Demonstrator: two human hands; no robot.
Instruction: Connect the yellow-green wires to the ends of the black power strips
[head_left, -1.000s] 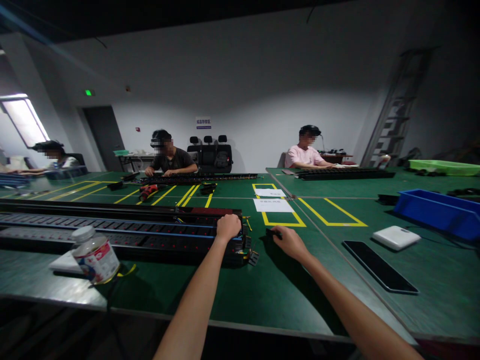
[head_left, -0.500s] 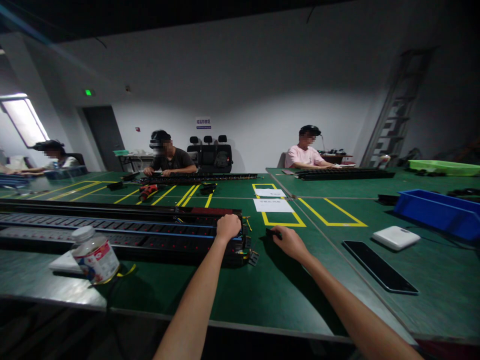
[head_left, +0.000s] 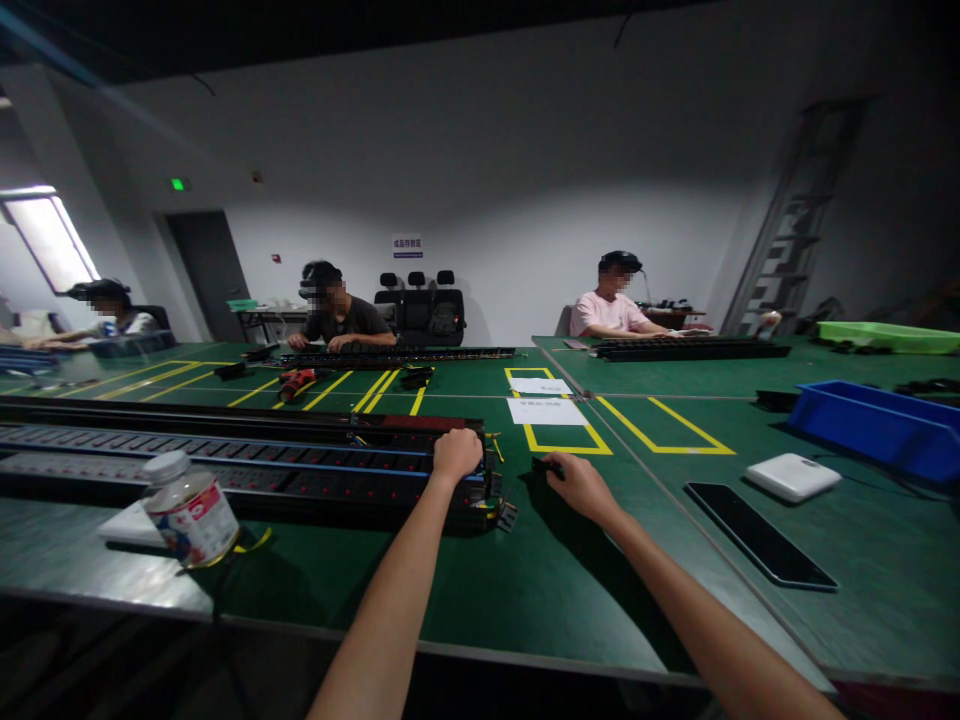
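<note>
A long black rail assembly (head_left: 322,490) with blue strips and rows of red dots lies on the green table. My left hand (head_left: 458,455) is closed over its right end, with the fingertips hidden from view. Loose wires (head_left: 496,448) and a small grey connector (head_left: 508,516) stick out just past that end. Right of the assembly, my right hand (head_left: 579,484) is closed around a small black part (head_left: 547,467), mostly covered by the fingers, so its kind is unclear. A gap of table separates the two hands.
A clear jar (head_left: 191,512) stands at the front left. To the right lie a black tablet (head_left: 761,535), a white box (head_left: 792,476) and a blue bin (head_left: 874,425). White papers (head_left: 547,411) and a red-black power drill (head_left: 295,384) lie farther back. Several co-workers (head_left: 611,305) sit beyond.
</note>
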